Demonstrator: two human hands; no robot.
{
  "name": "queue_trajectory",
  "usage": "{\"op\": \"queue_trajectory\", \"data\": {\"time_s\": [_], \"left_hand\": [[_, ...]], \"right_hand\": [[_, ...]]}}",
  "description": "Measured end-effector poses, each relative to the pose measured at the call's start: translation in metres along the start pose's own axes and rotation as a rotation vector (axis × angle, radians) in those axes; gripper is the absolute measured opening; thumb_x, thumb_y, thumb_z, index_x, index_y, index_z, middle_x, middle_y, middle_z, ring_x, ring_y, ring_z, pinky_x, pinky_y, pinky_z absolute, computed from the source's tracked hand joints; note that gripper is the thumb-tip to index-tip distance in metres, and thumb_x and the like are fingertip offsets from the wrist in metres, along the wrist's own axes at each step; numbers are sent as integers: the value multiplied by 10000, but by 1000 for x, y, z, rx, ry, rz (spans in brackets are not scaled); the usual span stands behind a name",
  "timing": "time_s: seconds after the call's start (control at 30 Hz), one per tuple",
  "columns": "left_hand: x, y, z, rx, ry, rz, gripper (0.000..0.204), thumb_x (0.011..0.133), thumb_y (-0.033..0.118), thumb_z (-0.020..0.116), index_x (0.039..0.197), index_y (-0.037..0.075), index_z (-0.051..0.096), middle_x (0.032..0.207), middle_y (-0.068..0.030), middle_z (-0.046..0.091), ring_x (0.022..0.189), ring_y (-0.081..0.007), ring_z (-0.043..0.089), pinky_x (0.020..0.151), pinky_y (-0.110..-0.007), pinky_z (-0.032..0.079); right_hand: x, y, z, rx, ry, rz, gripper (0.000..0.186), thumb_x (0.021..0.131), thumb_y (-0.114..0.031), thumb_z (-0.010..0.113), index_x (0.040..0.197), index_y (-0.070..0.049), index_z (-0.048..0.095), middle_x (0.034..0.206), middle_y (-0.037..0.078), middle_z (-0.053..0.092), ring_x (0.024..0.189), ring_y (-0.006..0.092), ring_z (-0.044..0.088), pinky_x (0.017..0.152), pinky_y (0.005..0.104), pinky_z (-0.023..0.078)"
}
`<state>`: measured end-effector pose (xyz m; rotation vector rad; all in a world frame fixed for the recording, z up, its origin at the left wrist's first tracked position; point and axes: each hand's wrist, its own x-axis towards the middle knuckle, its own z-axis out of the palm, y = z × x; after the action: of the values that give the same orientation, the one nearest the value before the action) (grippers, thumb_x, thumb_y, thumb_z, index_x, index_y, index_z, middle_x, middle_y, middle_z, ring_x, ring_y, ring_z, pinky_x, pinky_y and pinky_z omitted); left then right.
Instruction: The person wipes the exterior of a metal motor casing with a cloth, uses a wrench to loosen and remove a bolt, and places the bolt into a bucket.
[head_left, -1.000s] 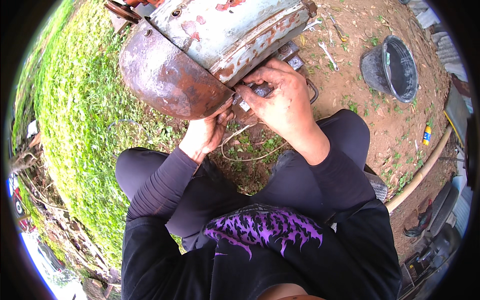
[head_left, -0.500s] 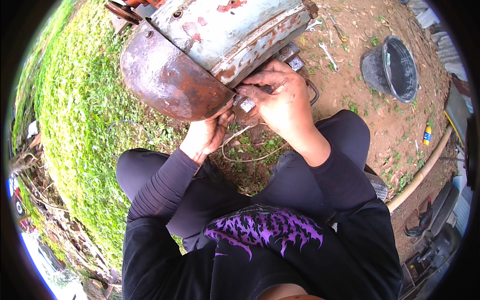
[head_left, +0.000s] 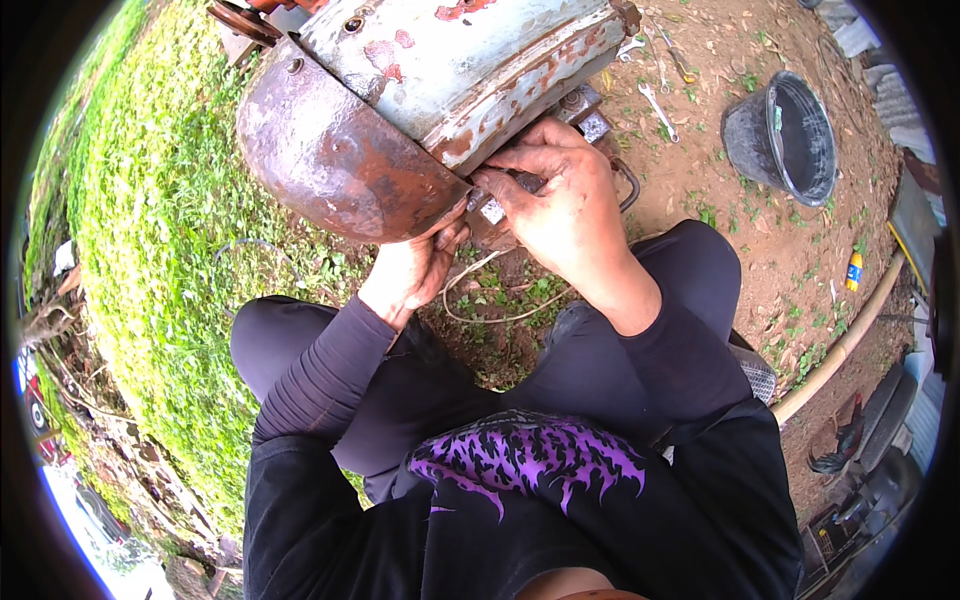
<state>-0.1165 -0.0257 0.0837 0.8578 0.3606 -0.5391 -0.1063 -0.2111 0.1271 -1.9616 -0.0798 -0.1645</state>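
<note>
In front of me is a machine with a worn pale-blue metal body [head_left: 480, 75] and a rounded, rusty brown end cover [head_left: 330, 150]. My left hand [head_left: 410, 275] grips the cover's lower edge from beneath; some of its fingers are hidden under the metal. My right hand [head_left: 560, 195] reaches in just below the seam where cover and body meet. Its thumb and forefinger are pinched together there on something too hidden to make out. Close below these fingertips shows a small grey metal block [head_left: 491, 210].
Wrenches [head_left: 658, 112] lie on the brown soil at the upper right, near a black bucket [head_left: 770, 140]. Farther right are a small yellow bottle [head_left: 854, 270], a bamboo pole [head_left: 840, 340] and a rooster [head_left: 842, 440]. Grass [head_left: 160, 260] covers the left side. A thin cable [head_left: 500, 320] loops between my legs.
My right hand has shifted very slightly at the seam, its fingers still pinched. My left hand stays at the cover's lower edge.
</note>
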Motion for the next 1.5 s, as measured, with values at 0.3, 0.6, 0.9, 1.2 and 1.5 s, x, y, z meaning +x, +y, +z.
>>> {"op": "queue_trajectory", "data": {"time_s": [0.3, 0.6, 0.9, 1.2, 1.5], "left_hand": [[1, -1, -3, -7, -10, 0, 181, 906, 49, 630, 1073, 74, 568, 884, 30, 565, 585, -59, 369, 630, -228, 379], [3, -2, -6, -59, 6, -16, 197, 897, 26, 632, 1077, 73, 569, 891, 18, 571, 592, -60, 371, 621, -224, 371], [2, -1, -2, -33, 27, -17, 176, 901, 13, 618, 1055, 85, 573, 855, 24, 554, 589, -61, 360, 607, -227, 352], [3, -2, -4, -107, 6, -27, 208, 901, -4, 606, 1089, 76, 567, 904, 3, 562, 603, -62, 379, 601, -215, 350], [1, -1, 7, -133, -25, -4, 286, 909, -25, 578, 1178, 61, 531, 950, -13, 561, 631, -64, 397, 604, -211, 360]], "right_hand": [[1, 2, -4, -48, -30, -73, 157, 783, 13, 693, 935, -12, 721, 905, 101, 656, 851, 214, 655, 727, 307, 510], [0, 10, 0, -6, 10, -113, 125, 753, -32, 705, 877, -41, 708, 878, 116, 636, 837, 320, 630, 740, 383, 517], [-1, 7, 3, 14, 51, -105, 140, 733, -40, 712, 873, -43, 724, 879, 115, 649, 833, 312, 638, 739, 378, 523], [-3, 0, 5, -41, 51, -100, 143, 775, -10, 688, 910, -26, 731, 898, 106, 657, 834, 289, 646, 754, 350, 508], [-7, 9, 12, -112, 145, -200, 140, 751, 4, 698, 886, -31, 704, 874, 111, 633, 822, 303, 619, 738, 376, 487]]}}
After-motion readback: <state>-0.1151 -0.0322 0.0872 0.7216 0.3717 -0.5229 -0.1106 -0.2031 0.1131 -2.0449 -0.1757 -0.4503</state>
